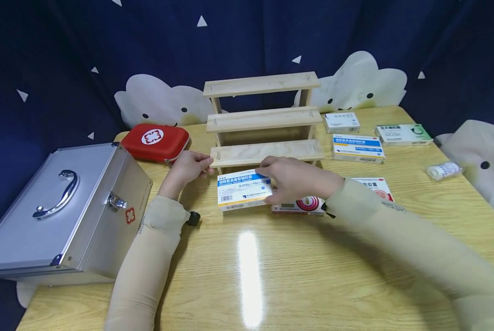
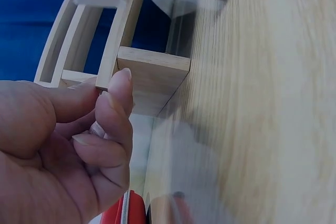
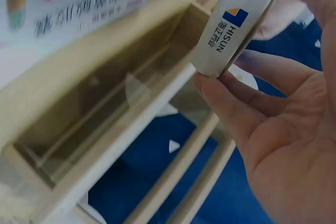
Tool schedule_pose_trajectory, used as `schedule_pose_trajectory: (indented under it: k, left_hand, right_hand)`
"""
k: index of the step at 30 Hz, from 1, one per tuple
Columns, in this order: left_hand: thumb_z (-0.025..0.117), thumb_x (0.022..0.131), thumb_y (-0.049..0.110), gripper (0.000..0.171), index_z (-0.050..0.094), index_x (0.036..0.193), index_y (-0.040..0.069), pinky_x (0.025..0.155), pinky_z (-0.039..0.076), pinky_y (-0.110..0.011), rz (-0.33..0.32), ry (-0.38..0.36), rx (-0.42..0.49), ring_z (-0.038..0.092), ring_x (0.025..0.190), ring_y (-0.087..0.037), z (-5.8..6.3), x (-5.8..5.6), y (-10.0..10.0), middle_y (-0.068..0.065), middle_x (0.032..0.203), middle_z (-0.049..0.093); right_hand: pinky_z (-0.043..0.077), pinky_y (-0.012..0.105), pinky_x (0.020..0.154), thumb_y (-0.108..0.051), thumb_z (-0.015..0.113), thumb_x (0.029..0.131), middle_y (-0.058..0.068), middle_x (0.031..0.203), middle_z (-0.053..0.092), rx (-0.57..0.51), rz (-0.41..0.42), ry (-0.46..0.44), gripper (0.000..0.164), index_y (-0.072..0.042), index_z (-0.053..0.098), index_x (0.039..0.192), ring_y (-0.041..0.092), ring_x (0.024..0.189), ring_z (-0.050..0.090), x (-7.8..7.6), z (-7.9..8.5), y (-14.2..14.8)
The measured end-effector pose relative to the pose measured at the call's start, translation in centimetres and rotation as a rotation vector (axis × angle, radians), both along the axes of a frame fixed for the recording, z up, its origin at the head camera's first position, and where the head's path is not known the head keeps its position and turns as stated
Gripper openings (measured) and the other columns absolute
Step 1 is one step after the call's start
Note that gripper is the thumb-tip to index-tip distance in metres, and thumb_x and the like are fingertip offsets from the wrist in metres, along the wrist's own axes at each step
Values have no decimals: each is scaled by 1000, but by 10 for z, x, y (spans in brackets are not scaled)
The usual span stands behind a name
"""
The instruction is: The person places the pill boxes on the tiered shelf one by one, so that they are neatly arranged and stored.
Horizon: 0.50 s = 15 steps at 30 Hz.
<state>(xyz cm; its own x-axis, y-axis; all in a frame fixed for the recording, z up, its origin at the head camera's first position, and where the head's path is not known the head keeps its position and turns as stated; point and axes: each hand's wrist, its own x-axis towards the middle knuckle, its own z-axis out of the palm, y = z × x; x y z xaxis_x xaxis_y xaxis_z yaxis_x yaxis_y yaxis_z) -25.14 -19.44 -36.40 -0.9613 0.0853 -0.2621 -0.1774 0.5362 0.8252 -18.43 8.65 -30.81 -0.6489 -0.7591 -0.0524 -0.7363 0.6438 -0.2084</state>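
In the head view I have the right hand [image 1: 290,179] gripping a blue-and-white medicine box [image 1: 244,188] by its right end. Most of the box sticks out to the left of my grip, its printed face turned toward me, in front of the lowest tier of a wooden rack [image 1: 267,153]. My left hand [image 1: 187,166] is at the left end of that same tier. A pink-ringed carton [image 1: 309,204] lies on the table [image 1: 205,276], partly covered by the right hand and wrist. Off to the left stand a silver case [image 1: 44,202] and a red pouch [image 1: 156,141]; to the right I see more medicine boxes [image 1: 358,148] and a small bottle [image 1: 443,170].

In the left wrist view I see thumb and fingertips pinching the tier's end, thumb on one face, fingers on the other. A blurred white end juts in at the top; I take it for the same medicine box, but the blur keeps me from being sure.

In the right wrist view the box's narrow end, marked HISUN, faces back toward my palm, the box held between the thumb and the fingers. The rack's rails run just beyond the fingertips.
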Motion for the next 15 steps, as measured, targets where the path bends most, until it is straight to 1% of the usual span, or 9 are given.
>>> schedule_pose_trajectory:
  k: [3,9,15]
  left_hand:
    - [56,93,19,34,57,120,-1,67,51,-28,-2,-2,0,62,86,-26,-1,0,-2,-17,95,66]
    - [57,92,18,33,57,119,-1,73,50,-33,1,-5,10,60,85,-25,1,1,-3,-16,94,66]
    - [58,91,17,34,56,120,-2,76,50,-35,6,-13,41,61,89,-26,2,1,-2,-19,97,65]
  right_hand:
    - [43,39,90,-43,74,72,15,129,48,-8,-3,17,76,-3,49,131,25,107,54,-3,9,9]
    - [43,40,89,-45,75,70,13,129,48,-17,-40,47,77,-6,50,131,26,106,54,-12,32,28]
    - [40,43,92,-48,74,70,11,131,46,0,-98,43,79,-10,47,134,26,111,49,-28,59,40]
